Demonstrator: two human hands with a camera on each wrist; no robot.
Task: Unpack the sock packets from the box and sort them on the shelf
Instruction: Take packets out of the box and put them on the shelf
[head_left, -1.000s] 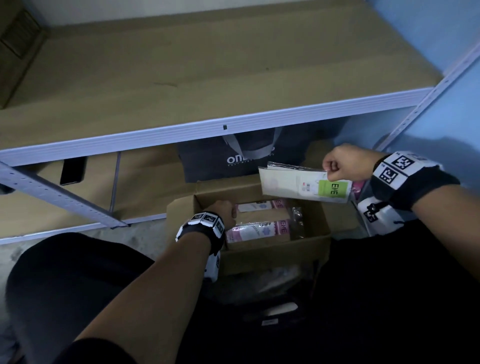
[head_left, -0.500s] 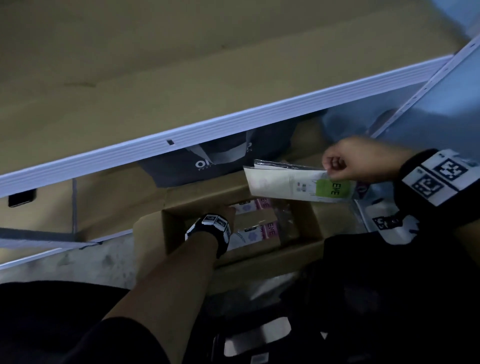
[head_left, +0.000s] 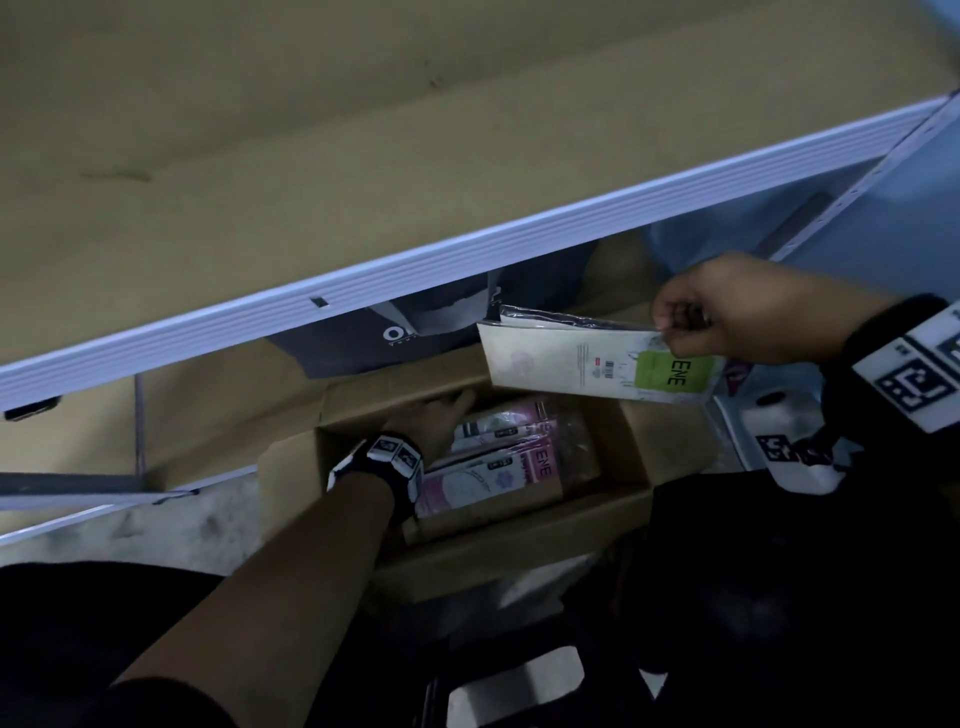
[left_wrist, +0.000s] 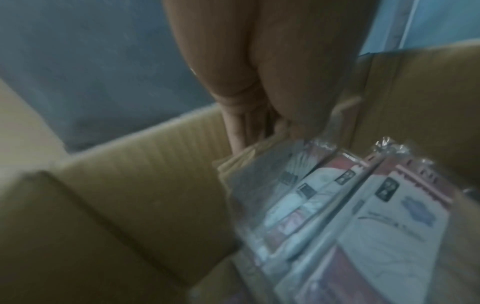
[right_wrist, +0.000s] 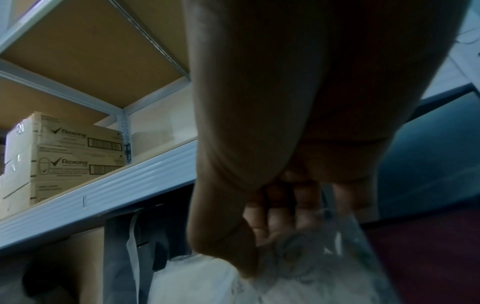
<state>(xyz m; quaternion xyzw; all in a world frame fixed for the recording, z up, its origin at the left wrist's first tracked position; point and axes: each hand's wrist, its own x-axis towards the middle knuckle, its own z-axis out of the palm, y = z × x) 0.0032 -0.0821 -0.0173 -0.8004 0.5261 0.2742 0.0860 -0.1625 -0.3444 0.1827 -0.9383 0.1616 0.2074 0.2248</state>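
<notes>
An open cardboard box (head_left: 519, 551) stands on the floor under the shelf (head_left: 363, 156). Pink sock packets (head_left: 498, 462) lie side by side in it, and the left wrist view shows them in clear wrap (left_wrist: 376, 205). My left hand (head_left: 436, 415) reaches into the box's far left corner. Its thumb and fingers (left_wrist: 259, 123) straddle the end of the far pink packet, with the tips hidden. My right hand (head_left: 727, 312) pinches a white sock packet with a green label (head_left: 571, 358) by its top corner, above the box's right side. In the right wrist view the fingers curl round the packet's wrap (right_wrist: 298, 277).
The shelf's white front rail (head_left: 467, 244) runs across just above the box. A dark bag with white lettering (head_left: 431, 332) sits behind the box on the lower level. Stacked Rexona cartons (right_wrist: 64, 156) stand on the shelf at the left. My dark-clothed knees flank the box.
The head view has tilted and come closer to the shelf. My right hand still holds the green-label packet over the box. The left hand stays in the box's corner.
</notes>
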